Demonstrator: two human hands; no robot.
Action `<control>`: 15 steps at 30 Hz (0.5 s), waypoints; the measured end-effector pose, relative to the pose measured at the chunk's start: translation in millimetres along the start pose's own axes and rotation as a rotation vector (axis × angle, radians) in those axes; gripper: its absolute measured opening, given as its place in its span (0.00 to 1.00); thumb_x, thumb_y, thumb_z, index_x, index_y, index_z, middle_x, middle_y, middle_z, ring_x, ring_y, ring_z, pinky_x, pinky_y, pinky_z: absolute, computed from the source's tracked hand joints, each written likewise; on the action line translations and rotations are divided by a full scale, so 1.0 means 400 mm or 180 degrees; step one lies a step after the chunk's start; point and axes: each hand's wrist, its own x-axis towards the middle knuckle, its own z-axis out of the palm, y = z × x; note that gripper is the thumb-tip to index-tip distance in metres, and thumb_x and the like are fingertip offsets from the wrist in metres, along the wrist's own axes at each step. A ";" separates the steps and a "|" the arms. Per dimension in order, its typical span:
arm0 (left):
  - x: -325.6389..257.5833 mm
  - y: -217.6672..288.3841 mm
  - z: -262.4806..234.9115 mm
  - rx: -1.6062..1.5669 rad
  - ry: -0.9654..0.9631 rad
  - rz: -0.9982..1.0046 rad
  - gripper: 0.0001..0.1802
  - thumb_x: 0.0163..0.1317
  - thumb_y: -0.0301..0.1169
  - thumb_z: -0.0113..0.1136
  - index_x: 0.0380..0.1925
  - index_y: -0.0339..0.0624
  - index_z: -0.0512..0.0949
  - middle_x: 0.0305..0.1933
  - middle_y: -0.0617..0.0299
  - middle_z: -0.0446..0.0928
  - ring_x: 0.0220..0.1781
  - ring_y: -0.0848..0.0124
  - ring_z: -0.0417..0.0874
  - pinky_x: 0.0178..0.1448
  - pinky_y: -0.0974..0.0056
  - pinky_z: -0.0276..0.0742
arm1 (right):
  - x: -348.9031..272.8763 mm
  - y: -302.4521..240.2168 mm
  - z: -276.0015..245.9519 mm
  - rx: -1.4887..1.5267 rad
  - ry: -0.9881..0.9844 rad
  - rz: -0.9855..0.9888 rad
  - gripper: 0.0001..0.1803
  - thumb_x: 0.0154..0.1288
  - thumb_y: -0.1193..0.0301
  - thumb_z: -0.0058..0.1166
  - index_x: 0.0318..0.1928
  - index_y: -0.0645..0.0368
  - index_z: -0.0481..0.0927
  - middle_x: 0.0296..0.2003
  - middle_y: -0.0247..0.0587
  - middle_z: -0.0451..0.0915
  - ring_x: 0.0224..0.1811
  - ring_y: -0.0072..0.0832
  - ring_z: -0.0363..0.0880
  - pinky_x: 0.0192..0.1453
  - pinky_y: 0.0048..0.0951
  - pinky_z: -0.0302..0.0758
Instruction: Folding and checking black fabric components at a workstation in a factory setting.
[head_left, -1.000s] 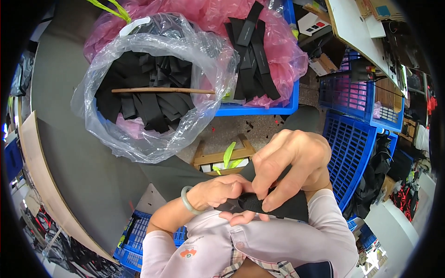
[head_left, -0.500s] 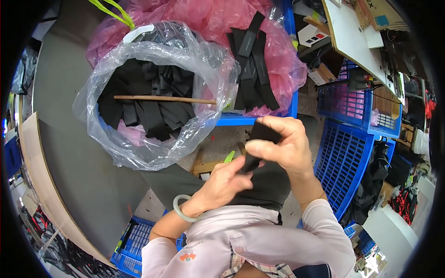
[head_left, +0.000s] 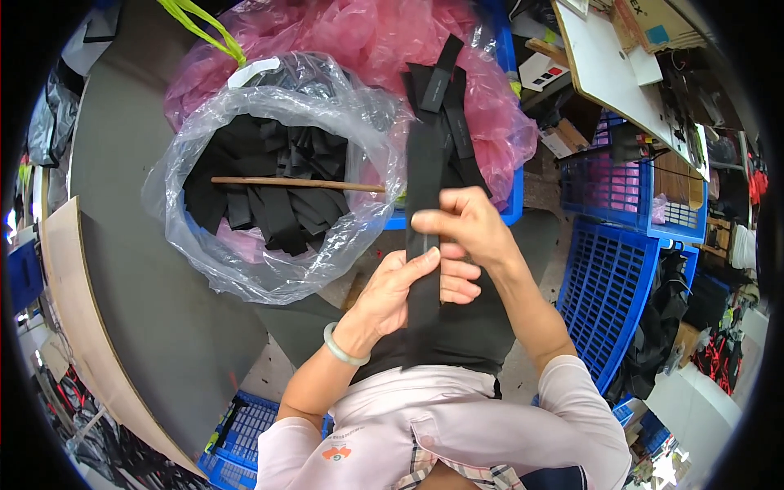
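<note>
A long black fabric strip (head_left: 424, 167) stands out in front of me, its far end overlapping the blue crate's near edge and its lower end hanging over my lap. My left hand (head_left: 392, 287) grips it around the middle, thumb on top and fingers behind. Just beyond, my right hand (head_left: 474, 227) pinches the same strip between thumb and curled fingers. To the left, a clear plastic bag (head_left: 184, 245) stands open with many black strips (head_left: 286, 208) inside. A thin wooden stick (head_left: 298, 184) lies across its mouth. More black strips (head_left: 457, 122) rest on pink plastic beyond my hands.
Pink plastic sheeting (head_left: 367, 33) lines a blue crate (head_left: 513, 211) ahead. A dark grey tabletop (head_left: 122, 220) extends on the left, beside a curved wooden board (head_left: 98, 343). Stacked blue crates (head_left: 600, 286) stand at the right, below a white panel (head_left: 612, 77). Another blue crate (head_left: 233, 441) sits low at the left.
The black strip, folded short before, now extends lengthwise away from me. My right hand has moved left and slightly nearer, and the bag appears shifted a little right in view.
</note>
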 end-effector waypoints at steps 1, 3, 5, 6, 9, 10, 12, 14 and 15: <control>0.005 -0.005 0.009 -0.0133 0.0200 0.0029 0.21 0.69 0.35 0.43 0.51 0.25 0.67 0.42 0.39 0.77 0.39 0.52 0.83 0.46 0.55 0.82 | 0.008 0.006 -0.008 0.0117 0.0322 -0.0141 0.07 0.56 0.72 0.60 0.31 0.64 0.80 0.25 0.30 0.79 0.26 0.13 0.74 0.29 0.18 0.71; 0.000 -0.024 -0.011 -0.0073 0.0222 0.0048 0.20 0.69 0.36 0.45 0.48 0.26 0.69 0.41 0.39 0.78 0.37 0.52 0.84 0.45 0.54 0.83 | 0.025 0.013 -0.025 0.0446 0.0533 -0.0207 0.09 0.54 0.70 0.63 0.27 0.63 0.79 0.22 0.30 0.77 0.24 0.13 0.73 0.28 0.17 0.68; 0.000 -0.042 -0.042 0.0286 0.0119 0.0119 0.17 0.68 0.35 0.48 0.44 0.27 0.71 0.38 0.42 0.79 0.35 0.53 0.84 0.42 0.56 0.84 | 0.034 0.030 -0.024 0.0380 0.0530 -0.0257 0.09 0.54 0.70 0.64 0.26 0.61 0.79 0.21 0.30 0.77 0.23 0.13 0.72 0.28 0.17 0.69; 0.010 -0.042 -0.041 0.0260 0.0184 0.0191 0.15 0.66 0.33 0.50 0.41 0.28 0.72 0.35 0.43 0.80 0.33 0.56 0.85 0.39 0.58 0.84 | 0.038 0.028 -0.018 0.0367 0.0523 -0.0282 0.09 0.54 0.70 0.64 0.26 0.61 0.79 0.21 0.30 0.77 0.23 0.13 0.72 0.28 0.17 0.69; 0.030 -0.047 -0.037 0.0455 0.0389 0.0423 0.17 0.66 0.35 0.51 0.41 0.28 0.72 0.33 0.45 0.80 0.31 0.61 0.85 0.35 0.63 0.83 | 0.048 0.027 -0.004 0.0873 0.0848 -0.0320 0.10 0.55 0.69 0.63 0.24 0.60 0.78 0.20 0.29 0.76 0.21 0.12 0.70 0.25 0.17 0.65; 0.033 -0.048 -0.035 0.0472 0.0370 0.0451 0.17 0.66 0.35 0.51 0.41 0.28 0.72 0.33 0.45 0.80 0.31 0.61 0.85 0.35 0.63 0.83 | 0.054 0.038 -0.009 0.0944 0.0831 -0.0363 0.10 0.55 0.69 0.62 0.23 0.60 0.78 0.20 0.30 0.77 0.21 0.12 0.70 0.24 0.17 0.64; 0.032 -0.052 -0.033 0.0517 0.0590 0.0537 0.14 0.66 0.34 0.51 0.40 0.30 0.73 0.33 0.47 0.80 0.30 0.64 0.84 0.34 0.64 0.83 | 0.064 0.028 0.007 0.0982 0.0987 -0.0258 0.14 0.58 0.70 0.60 0.18 0.55 0.72 0.18 0.24 0.71 0.19 0.10 0.64 0.21 0.17 0.58; 0.026 -0.064 -0.034 0.0562 0.0638 0.0595 0.13 0.66 0.33 0.50 0.40 0.30 0.74 0.33 0.47 0.80 0.30 0.64 0.84 0.33 0.65 0.82 | 0.078 0.051 0.003 0.0996 0.1037 -0.0413 0.15 0.58 0.71 0.59 0.18 0.53 0.70 0.18 0.22 0.67 0.19 0.10 0.62 0.23 0.17 0.59; 0.025 -0.070 -0.039 0.0593 0.0703 0.0635 0.13 0.66 0.32 0.50 0.40 0.31 0.74 0.32 0.48 0.81 0.30 0.65 0.84 0.33 0.66 0.82 | 0.090 0.063 0.005 0.1022 0.1091 -0.0543 0.16 0.59 0.72 0.58 0.18 0.51 0.67 0.18 0.19 0.64 0.19 0.10 0.61 0.24 0.17 0.60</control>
